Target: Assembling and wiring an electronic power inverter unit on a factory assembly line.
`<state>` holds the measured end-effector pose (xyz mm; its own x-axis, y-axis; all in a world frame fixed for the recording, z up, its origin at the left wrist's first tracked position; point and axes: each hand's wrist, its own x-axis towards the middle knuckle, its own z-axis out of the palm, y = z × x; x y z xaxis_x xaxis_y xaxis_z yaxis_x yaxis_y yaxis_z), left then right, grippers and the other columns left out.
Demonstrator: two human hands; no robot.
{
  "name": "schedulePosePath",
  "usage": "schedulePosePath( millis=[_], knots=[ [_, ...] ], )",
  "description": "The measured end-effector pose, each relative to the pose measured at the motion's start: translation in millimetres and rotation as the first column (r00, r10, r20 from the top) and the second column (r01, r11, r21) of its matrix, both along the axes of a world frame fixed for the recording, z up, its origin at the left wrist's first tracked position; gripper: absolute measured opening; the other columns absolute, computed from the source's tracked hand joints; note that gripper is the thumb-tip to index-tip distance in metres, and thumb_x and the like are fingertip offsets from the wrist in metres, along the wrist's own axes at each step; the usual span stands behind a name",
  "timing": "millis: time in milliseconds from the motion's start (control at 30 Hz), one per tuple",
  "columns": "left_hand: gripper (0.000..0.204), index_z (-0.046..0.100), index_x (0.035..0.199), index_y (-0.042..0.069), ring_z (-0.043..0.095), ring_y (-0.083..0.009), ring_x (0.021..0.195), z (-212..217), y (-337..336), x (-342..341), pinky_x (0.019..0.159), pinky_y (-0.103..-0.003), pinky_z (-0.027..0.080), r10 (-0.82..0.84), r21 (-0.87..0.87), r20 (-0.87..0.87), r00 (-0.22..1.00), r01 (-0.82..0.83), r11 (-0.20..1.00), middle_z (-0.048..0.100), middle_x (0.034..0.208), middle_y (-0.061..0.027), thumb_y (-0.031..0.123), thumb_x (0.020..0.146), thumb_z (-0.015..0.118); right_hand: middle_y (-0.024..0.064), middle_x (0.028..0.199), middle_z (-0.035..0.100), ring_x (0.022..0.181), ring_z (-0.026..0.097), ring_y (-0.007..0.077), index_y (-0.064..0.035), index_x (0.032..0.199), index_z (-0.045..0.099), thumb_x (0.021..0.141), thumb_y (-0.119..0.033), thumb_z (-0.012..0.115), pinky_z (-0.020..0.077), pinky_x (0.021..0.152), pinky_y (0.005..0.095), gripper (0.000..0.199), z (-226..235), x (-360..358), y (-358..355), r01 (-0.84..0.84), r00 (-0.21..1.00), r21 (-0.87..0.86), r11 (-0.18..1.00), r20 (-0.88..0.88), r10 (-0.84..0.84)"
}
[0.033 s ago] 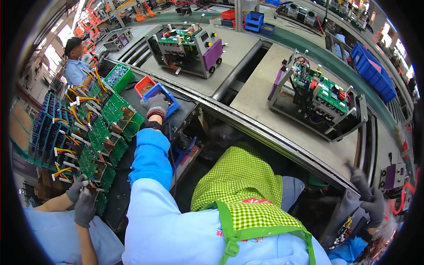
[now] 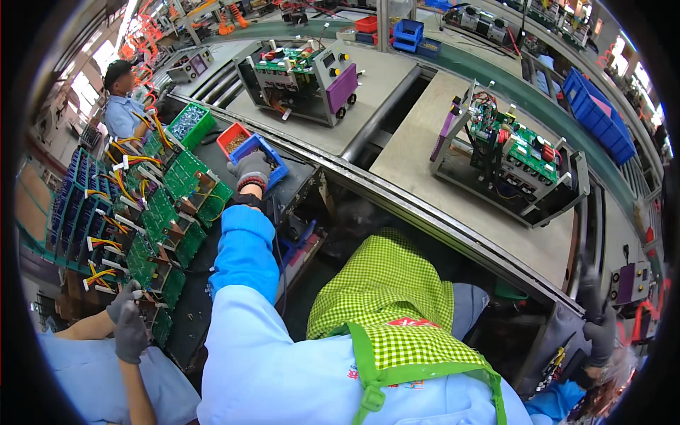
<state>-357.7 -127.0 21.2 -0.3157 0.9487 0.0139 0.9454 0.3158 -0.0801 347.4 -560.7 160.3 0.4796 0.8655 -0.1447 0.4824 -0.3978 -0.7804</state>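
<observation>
My left hand [image 2: 253, 168], in a grey glove, reaches into a small blue bin [image 2: 278, 172]. Its fingers are down inside, so I cannot see what they touch. Against that bin stands a red bin [image 2: 230, 134] of small brassy parts, and behind it a green bin [image 2: 190, 122] of silvery parts. Far to the right, my gloved right hand [image 2: 601, 336] is closed around a dark elongated tool [image 2: 589, 287], smeared by motion, that points upward. Closest to that hand on the line is an open machine chassis [image 2: 513, 156] with green circuit boards.
A second chassis [image 2: 301, 78] with a purple panel sits farther left on the line. Green circuit boards [image 2: 152, 219] with yellow and black wires crowd the left bench. A co-worker's gloved hands [image 2: 129, 322] work beside them. Metal rails [image 2: 425, 219] run between me and the chassis.
My right hand's tool has swung from leaning left to nearly upright, and that hand has shifted slightly. My left hand stays at the blue bin, moving barely.
</observation>
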Motion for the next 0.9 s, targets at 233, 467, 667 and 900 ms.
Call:
schedulePosePath(
  millis=[233, 467, 667, 900],
  knots=[
    [0.027, 0.066, 0.110, 0.021, 0.063, -0.0295, 0.111, -13, 10, -12, 0.103, -0.056, 0.030, 0.029, -0.041, -0.043, 0.999, -0.031, 0.999, 0.069, 0.113, -0.0073, 0.034, 0.087, 0.060, 0.0044, 0.082, 0.056, 0.048, 0.046, 0.0084, 0.0018, 0.131, 0.044, 0.076, -0.028, 0.077, 0.0384, 0.039, 0.0243, 0.071, -81, -93, 26, 0.212, 0.720, 0.523, 0.825, -0.655, 0.230],
    [0.025, 0.061, 0.111, 0.019, 0.064, -0.0304, 0.108, 13, -7, -17, 0.099, -0.054, 0.034, -0.096, 0.055, -0.027, 0.995, 0.098, 0.994, 0.070, 0.107, -0.0104, 0.029, 0.089, 0.056, 0.0033, 0.080, 0.054, 0.042, 0.040, 0.0072, -0.0045, 0.123, 0.048, 0.075, -0.024, 0.073, 0.0335, 0.036, 0.0222, 0.058, -100, -151, 56, 0.067, 0.518, 0.296, 0.953, -0.827, 0.220],
    [0.026, 0.067, 0.110, 0.021, 0.060, -0.0277, 0.115, 10, -3, -4, 0.104, -0.061, 0.026, -0.141, -0.166, -0.104, 0.985, 0.122, 0.978, 0.067, 0.119, -0.0073, 0.025, 0.088, 0.055, 0.0034, 0.076, 0.054, 0.046, 0.045, 0.0083, -0.0018, 0.118, 0.050, 0.073, -0.025, 0.072, 0.0369, 0.037, 0.0219, 0.056, -108, -169, 69, -0.015, 0.566, 0.203, 0.979, -0.805, 0.176],
    [0.031, 0.068, 0.106, 0.017, 0.065, -0.0279, 0.103, 10, 6, -13, 0.098, -0.056, 0.034, -0.126, -0.088, -0.081, 0.989, 0.118, 0.989, 0.070, 0.105, -0.0055, 0.040, 0.090, 0.055, 0.0032, 0.079, 0.054, 0.048, 0.046, 0.0086, 0.0001, 0.117, 0.051, 0.074, -0.021, 0.070, 0.0385, 0.040, 0.0222, 0.052, -112, -175, 75, -0.067, 0.531, 0.163, 0.984, -0.829, 0.174]
  ],
)
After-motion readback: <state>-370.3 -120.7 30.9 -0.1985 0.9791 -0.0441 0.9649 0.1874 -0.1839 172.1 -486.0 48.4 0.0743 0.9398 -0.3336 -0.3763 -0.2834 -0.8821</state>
